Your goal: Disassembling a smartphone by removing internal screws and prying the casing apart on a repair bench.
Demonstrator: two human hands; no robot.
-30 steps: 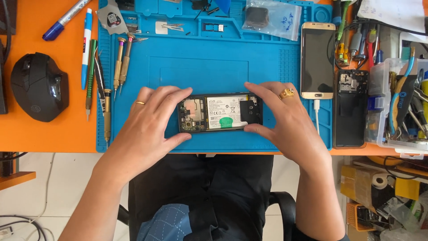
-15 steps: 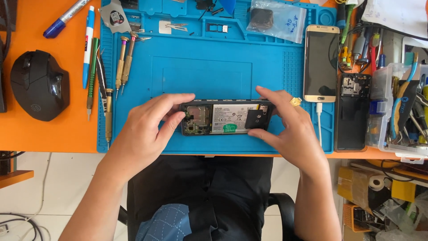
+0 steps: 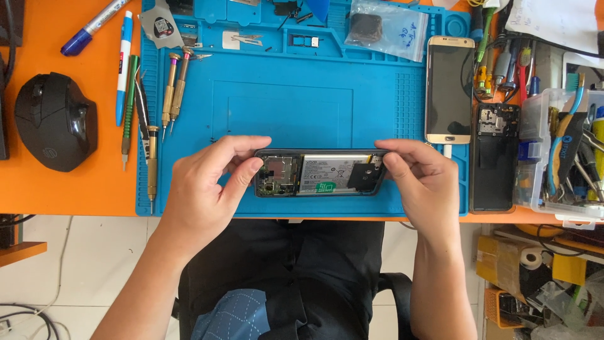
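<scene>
Disassembly stage: the opened phone lies lengthwise at the near edge of the blue repair mat, back cover already off, battery and boards exposed. Left hand pinches the phone's 9 o'clock end, thumb and forefinger narrowed on the frame. Right hand grips the 3 o'clock end the same way. Screwdrivers lie at 10 o'clock, and a second phone rests at 2 o'clock. Internal components remain seated; reassembly is not begun.
</scene>
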